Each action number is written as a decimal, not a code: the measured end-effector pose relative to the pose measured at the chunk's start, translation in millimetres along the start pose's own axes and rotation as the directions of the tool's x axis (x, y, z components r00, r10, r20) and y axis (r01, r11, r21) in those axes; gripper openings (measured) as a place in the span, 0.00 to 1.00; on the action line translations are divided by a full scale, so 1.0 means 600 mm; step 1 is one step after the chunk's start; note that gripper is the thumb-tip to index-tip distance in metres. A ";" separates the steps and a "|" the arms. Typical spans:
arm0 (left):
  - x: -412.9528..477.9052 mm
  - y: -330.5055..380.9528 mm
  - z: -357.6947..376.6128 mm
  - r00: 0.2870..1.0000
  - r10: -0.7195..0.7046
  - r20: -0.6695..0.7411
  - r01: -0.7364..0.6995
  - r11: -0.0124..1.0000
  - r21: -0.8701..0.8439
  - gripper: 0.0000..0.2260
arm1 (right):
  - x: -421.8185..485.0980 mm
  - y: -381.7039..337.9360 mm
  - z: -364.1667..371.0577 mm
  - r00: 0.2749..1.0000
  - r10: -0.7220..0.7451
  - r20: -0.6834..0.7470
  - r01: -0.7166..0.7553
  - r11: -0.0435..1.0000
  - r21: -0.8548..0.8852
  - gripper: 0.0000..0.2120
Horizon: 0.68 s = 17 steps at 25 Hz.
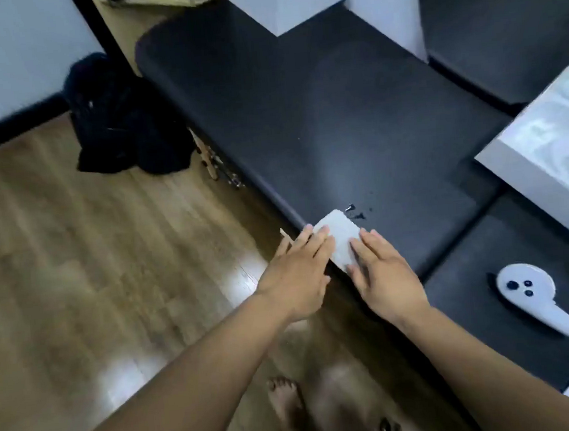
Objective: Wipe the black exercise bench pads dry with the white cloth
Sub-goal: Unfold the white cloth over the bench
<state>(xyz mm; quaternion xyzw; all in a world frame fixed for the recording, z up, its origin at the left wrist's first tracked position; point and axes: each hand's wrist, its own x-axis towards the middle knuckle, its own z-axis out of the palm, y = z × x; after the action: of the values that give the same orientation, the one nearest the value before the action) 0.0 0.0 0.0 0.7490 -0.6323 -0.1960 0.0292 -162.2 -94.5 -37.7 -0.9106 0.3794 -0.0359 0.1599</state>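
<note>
Forearms (187, 378) bare, up from bottom edge; bare foot (285, 401) on wood floor (74, 268) between them, blurred. L hand (295, 276) flat, fingers straight, gripping nothing, fingertips on left edge of white cloth (342, 241). R hand (383, 275) likewise flat & uncurled, fingers pressing cloth's near right part. Cloth folded to a small rectangle, lying at near-left edge of long black bench pad (337, 124). Dark specks (355, 211) on pad just beyond cloth, prob. water drops, too blurred to be sure. Second black pad (473, 302) to the right across a seam, w/ white controller-like gadget (530, 293) on it. White box (554, 164) above that. Black bag (120, 126) on floor by long pad's far left side, near wall.
</note>
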 end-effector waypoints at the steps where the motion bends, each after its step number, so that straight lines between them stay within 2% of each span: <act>1: 0.040 0.000 0.018 1.000 0.023 0.014 -0.024 0.999 0.040 0.28 | 0.012 0.025 0.021 1.000 -0.021 -0.019 0.021 1.000 0.013 0.23; 3: 0.094 -0.008 0.046 0.990 0.066 -0.128 -0.065 0.998 0.014 0.25 | 0.018 0.049 0.048 0.990 -0.065 -0.123 0.065 0.998 -0.001 0.21; 5: 0.122 -0.021 0.065 0.946 0.100 -0.309 -0.122 0.991 -0.052 0.17 | 0.017 0.057 0.060 0.980 -0.081 -0.180 0.087 0.996 0.027 0.19; 8: 0.108 -0.023 0.069 0.908 0.091 -0.408 -0.172 0.971 -0.165 0.07 | 0.016 0.051 0.057 0.966 -0.046 -0.254 0.067 0.995 0.077 0.17; 10: 0.085 -0.023 0.056 0.906 -0.018 -0.423 -0.163 0.908 -0.387 0.04 | 0.016 0.033 0.037 0.956 0.000 -0.295 0.042 0.990 0.137 0.16; 11: 0.051 -0.037 0.063 0.907 -0.159 -0.391 -0.084 0.839 -0.537 0.04 | 0.017 -0.005 0.042 0.958 -0.048 -0.282 0.101 0.979 0.175 0.16; 12: -0.003 -0.055 0.071 0.879 -0.359 -0.315 0.039 0.711 -0.702 0.03 | 0.012 -0.055 0.058 0.965 -0.126 -0.232 0.178 0.958 0.223 0.15; 13: -0.022 -0.058 0.073 0.849 -0.475 -0.232 0.081 0.550 -0.831 0.03 | 0.004 -0.079 0.055 0.962 -0.149 -0.228 0.206 0.945 0.253 0.14; 14: -0.060 -0.070 0.079 0.797 -0.596 -0.099 0.141 0.343 -0.929 0.03 | -0.003 -0.115 0.059 0.977 -0.144 -0.155 0.190 0.918 0.347 0.13; 15: -0.121 -0.092 0.090 0.682 -0.730 0.046 0.182 0.108 -0.977 0.04 | -0.013 -0.167 0.081 0.990 -0.141 -0.002 0.123 0.862 0.491 0.12; 16: -0.183 -0.114 0.105 0.551 -0.818 0.164 0.152 -0.095 -0.984 0.04 | -0.027 -0.220 0.102 0.972 -0.132 0.197 -0.012 0.803 0.596 0.11; 17: -0.245 -0.129 0.125 0.414 -0.867 0.277 0.089 -0.264 -0.960 0.05 | -0.044 -0.269 0.122 0.915 -0.127 0.382 -0.169 0.740 0.651 0.11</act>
<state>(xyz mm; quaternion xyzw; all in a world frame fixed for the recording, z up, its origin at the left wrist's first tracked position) 29.6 171.5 -54.1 0.7212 0.1415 -0.3073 0.6045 -57.8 50.0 -54.4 -0.7740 0.3100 0.0196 0.5517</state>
